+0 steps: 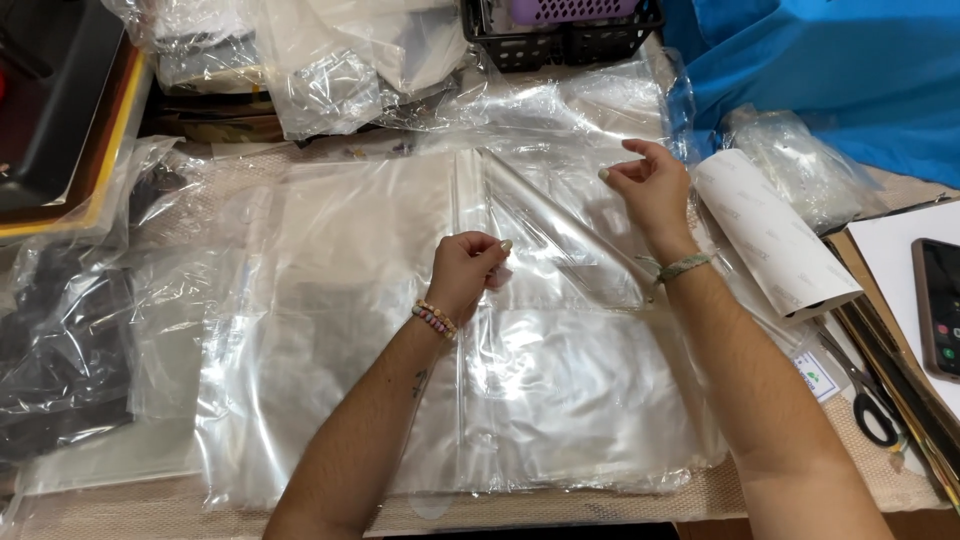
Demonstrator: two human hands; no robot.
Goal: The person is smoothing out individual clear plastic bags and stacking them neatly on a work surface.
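Observation:
A stack of clear plastic bags (330,330) lies flat across the table in front of me. My left hand (462,268) is closed on the top bag's folded flap near the middle of the stack. My right hand (650,185) pinches the same clear flap (560,230) higher up, lifting it off the stack. Both wrists wear bracelets.
A white paper roll (770,235) lies right of the bags, with scissors (865,395) and a phone (940,305) beyond it. A black basket (560,40) stands at the back, blue cloth (830,70) at the back right, crumpled clear bags (330,70) at the back left, a dark bin (60,110) far left.

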